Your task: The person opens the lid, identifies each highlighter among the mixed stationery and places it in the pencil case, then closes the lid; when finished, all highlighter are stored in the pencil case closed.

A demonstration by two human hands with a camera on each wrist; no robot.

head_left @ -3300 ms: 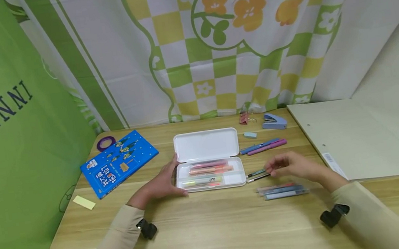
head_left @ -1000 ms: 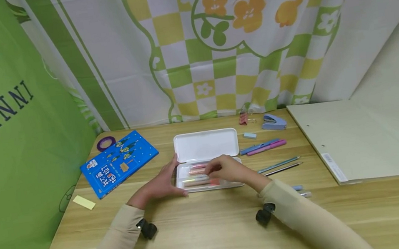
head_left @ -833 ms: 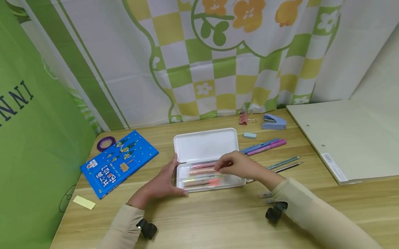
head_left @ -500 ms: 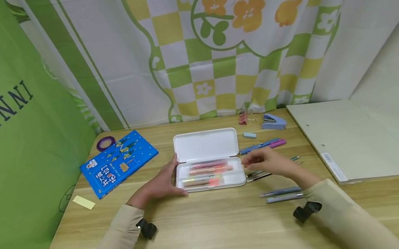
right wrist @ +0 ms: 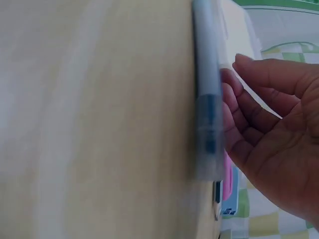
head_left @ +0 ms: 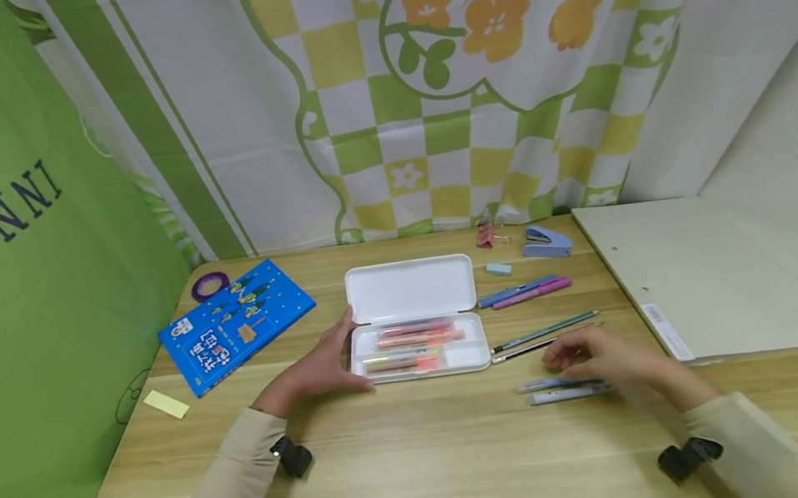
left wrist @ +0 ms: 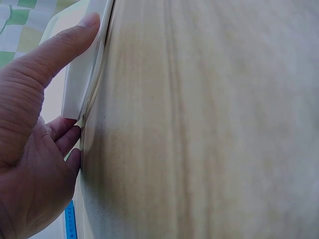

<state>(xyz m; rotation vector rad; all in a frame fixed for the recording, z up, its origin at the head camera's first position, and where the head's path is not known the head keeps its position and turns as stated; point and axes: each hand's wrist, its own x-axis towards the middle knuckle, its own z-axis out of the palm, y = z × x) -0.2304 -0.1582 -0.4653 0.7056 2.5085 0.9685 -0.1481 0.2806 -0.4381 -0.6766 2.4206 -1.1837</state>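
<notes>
An open white pencil case (head_left: pixel 412 289) stands mid-table, its lid tipped back. Inside lie several pink, orange and yellow pens (head_left: pixel 422 338). My left hand (head_left: pixel 316 369) grips the case's left end, thumb along the front wall; in the left wrist view the thumb (left wrist: pixel 60 50) lies across that wall and the other fingers are at the end. My right hand (head_left: pixel 594 354), fingers loosely bent, hovers over two pens (head_left: pixel 569 394) at the right, holding nothing. In the right wrist view a grey-blue pen (right wrist: pixel 207 74) is close by its fingertips.
Two pencils (head_left: pixel 546 331) lie right of the case, with blue and pink pens (head_left: pixel 532 292) behind. Farther back are an eraser (head_left: pixel 498 269), a binder clip (head_left: pixel 486 236) and a stapler (head_left: pixel 546 241). A blue book (head_left: pixel 238 325), purple tape (head_left: pixel 210 286) and yellow notes (head_left: pixel 165 403) sit left; a large board (head_left: pixel 720 274), right.
My right hand reached over the case, then drew back right to the pens. The reddish pen that lay beside those two is gone from the table. The left hand stays put.
</notes>
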